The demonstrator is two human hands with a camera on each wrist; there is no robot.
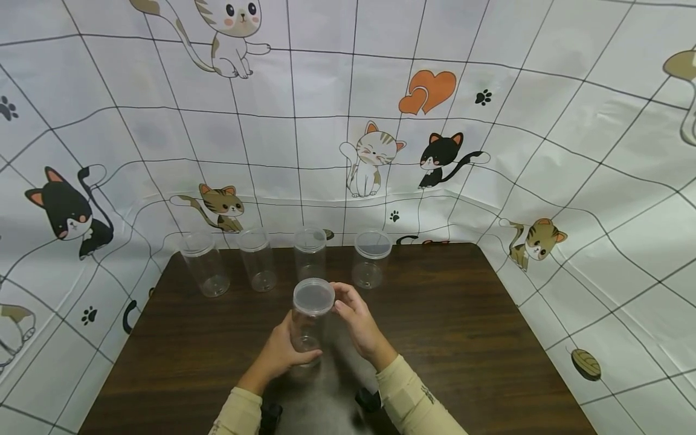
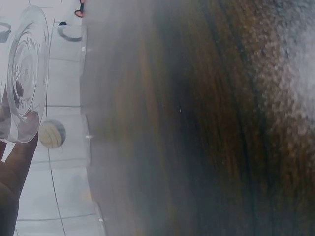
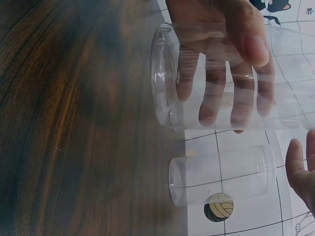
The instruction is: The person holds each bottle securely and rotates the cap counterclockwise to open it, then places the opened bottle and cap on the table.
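A clear plastic jar (image 1: 308, 326) with a translucent lid (image 1: 314, 296) is held upright above the table. My left hand (image 1: 283, 349) grips its lower body, thumb in front and fingers around the far side. These fingers (image 3: 214, 93) show through the clear wall in the right wrist view. From the left wrist, the jar's round base (image 2: 28, 73) is visible, off the tabletop. My right hand (image 1: 360, 323) is at the lid's right edge, fingers loosely extended; whether they touch the lid is unclear. In the right wrist view only some of its fingers (image 3: 295, 162) show.
Several similar clear jars stand in a row along the back of the dark wooden table (image 1: 451, 338), including the leftmost jar (image 1: 205, 266) and the rightmost jar (image 1: 371, 260). A white sheet with cat drawings (image 1: 321, 139) hangs behind and at the sides.
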